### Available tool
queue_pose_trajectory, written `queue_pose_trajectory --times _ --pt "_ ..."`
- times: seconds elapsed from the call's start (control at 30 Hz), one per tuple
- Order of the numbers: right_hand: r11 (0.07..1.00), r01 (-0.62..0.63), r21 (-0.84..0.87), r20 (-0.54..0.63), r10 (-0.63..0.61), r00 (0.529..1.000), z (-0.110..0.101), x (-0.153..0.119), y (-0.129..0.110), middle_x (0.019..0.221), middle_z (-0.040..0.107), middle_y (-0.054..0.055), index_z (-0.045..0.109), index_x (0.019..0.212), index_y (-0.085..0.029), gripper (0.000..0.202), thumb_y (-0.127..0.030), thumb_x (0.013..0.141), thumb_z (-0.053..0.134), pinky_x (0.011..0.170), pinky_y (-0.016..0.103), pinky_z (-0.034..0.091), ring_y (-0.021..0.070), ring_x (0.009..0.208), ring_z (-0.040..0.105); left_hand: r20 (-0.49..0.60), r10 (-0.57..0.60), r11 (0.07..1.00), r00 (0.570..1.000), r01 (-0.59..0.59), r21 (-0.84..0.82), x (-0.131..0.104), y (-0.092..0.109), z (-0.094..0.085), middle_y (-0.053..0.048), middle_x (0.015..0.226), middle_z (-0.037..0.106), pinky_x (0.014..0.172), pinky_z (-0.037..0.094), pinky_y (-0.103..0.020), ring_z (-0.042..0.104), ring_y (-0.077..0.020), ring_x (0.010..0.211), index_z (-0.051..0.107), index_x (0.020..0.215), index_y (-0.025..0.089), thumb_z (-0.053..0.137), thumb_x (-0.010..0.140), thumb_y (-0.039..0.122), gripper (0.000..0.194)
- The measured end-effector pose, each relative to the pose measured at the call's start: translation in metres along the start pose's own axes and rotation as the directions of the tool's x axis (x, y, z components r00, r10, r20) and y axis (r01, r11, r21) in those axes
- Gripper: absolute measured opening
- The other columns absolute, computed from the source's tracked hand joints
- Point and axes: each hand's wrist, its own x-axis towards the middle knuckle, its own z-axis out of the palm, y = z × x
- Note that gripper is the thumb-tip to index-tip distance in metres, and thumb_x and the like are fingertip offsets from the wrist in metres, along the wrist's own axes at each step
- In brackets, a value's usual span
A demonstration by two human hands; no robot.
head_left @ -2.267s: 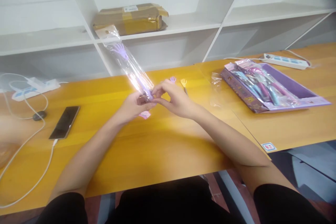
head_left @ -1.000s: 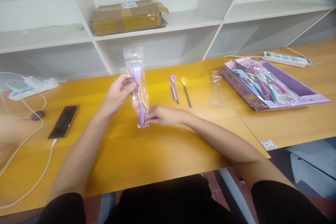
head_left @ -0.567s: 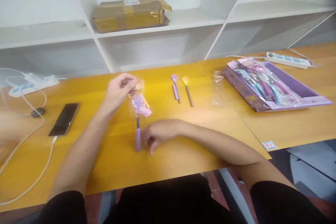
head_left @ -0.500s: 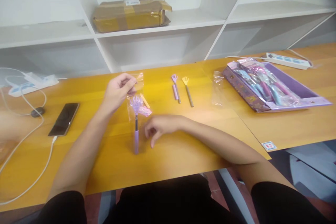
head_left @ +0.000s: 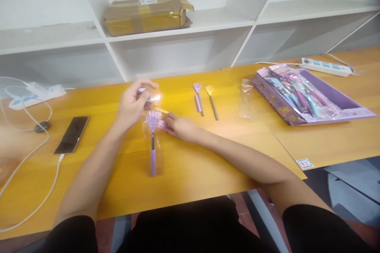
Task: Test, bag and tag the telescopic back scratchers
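My left hand [head_left: 135,101] pinches a clear plastic bag [head_left: 154,95] above the table. Thumb and fingertips of my right hand [head_left: 181,127] are closed on the end of a slim yellow stick [head_left: 162,111], which points toward the bag's mouth. A pink label [head_left: 161,124] lies partly hidden by the right fingers. Just below both hands, a purple back scratcher [head_left: 152,142] with a claw-shaped head lies in a clear wrapper. Farther right are a small back scratcher with a purple sleeve [head_left: 198,99] and a yellow-headed back scratcher [head_left: 212,102] with a metal handle.
At right, a purple display box [head_left: 350,104] holds several packaged back scratchers; an clear bag [head_left: 246,101] lies beside it. A phone [head_left: 72,134] on a cable is at left. Power strips [head_left: 325,67] stand along the back, and a taped carton [head_left: 145,16] sits on the shelf.
My right hand has moved up and forward and taken hold of the yellow stick, which has turned toward the bag. My left hand keeps the bag in nearly the same spot.
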Motion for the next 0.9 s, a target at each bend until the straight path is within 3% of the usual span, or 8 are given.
queue_pose_trajectory --times 0.13,0.23,0.33,0.53,0.67,0.9 --pt "0.984 -0.079 0.159 -0.027 0.085 0.996 0.0 0.004 0.007 0.127 0.069 0.011 0.068 0.13 -0.016 0.035 -0.018 0.102 0.089 0.075 0.028 0.049 0.0213 0.096 0.07 0.04 -0.061 0.997 0.997 0.063 -0.045 0.002 -0.004 0.002 -0.002 0.086 0.073 0.064 0.056 -0.027 0.064 -0.0131 0.064 0.078 0.102 0.023 0.067 0.103 0.031 0.013" --pt "0.953 -0.135 0.271 -0.023 0.146 0.989 -0.001 0.007 0.011 0.121 0.068 0.007 0.068 0.129 -0.016 0.048 -0.014 0.091 0.097 0.077 0.027 0.049 0.0204 0.095 0.068 0.079 -0.131 0.984 0.988 0.14 -0.114 0.003 -0.008 0.005 -0.003 0.082 0.071 0.063 0.055 -0.027 0.063 -0.0138 0.064 0.079 0.099 0.022 0.069 0.102 0.032 0.015" --pt "0.924 -0.166 0.344 0.012 0.172 0.985 -0.007 0.009 0.014 0.118 0.066 0.005 0.073 0.124 -0.017 0.046 -0.012 0.087 0.1 0.078 0.026 0.049 0.0187 0.092 0.066 0.113 -0.176 0.973 0.978 0.19 -0.133 0.003 -0.01 0.008 -0.004 0.083 0.07 0.063 0.054 -0.027 0.064 -0.0142 0.066 0.081 0.099 0.021 0.072 0.1 0.035 0.017" --pt "0.927 -0.18 0.328 -0.04 0.205 0.978 -0.014 0.012 0.022 0.109 0.064 0.005 0.075 0.108 -0.016 0.02 -0.014 0.098 0.092 0.085 0.029 0.048 0.0212 0.098 0.065 0.154 -0.22 0.959 0.963 0.242 -0.146 0.001 -0.005 0.01 -0.006 0.091 0.075 0.067 0.057 -0.028 0.067 -0.0146 0.069 0.083 0.103 0.021 0.07 0.102 0.043 0.026" --pt "0.929 -0.134 0.346 -0.126 0.187 0.974 -0.014 0.015 0.028 0.108 0.065 0.005 0.078 0.106 -0.016 0.01 -0.008 0.102 0.083 0.093 0.031 0.049 0.0211 0.099 0.065 0.155 -0.214 0.965 0.964 0.233 -0.116 -0.001 0.0 0.012 -0.006 0.098 0.077 0.069 0.058 -0.027 0.07 -0.0143 0.073 0.083 0.104 0.02 0.069 0.1 0.035 0.02" --pt "0.922 0.0 0.388 -0.351 0.148 0.925 -0.04 0.016 0.039 0.098 0.068 0.005 0.079 0.102 -0.018 0.02 -0.016 0.115 0.064 0.094 0.035 0.05 0.0216 0.093 0.064 0.145 -0.157 0.984 0.977 0.167 -0.055 -0.004 0.0 0.011 -0.002 0.086 0.073 0.066 0.058 -0.025 0.07 -0.0129 0.069 0.08 0.111 0.024 0.074 0.097 0.028 0.016"
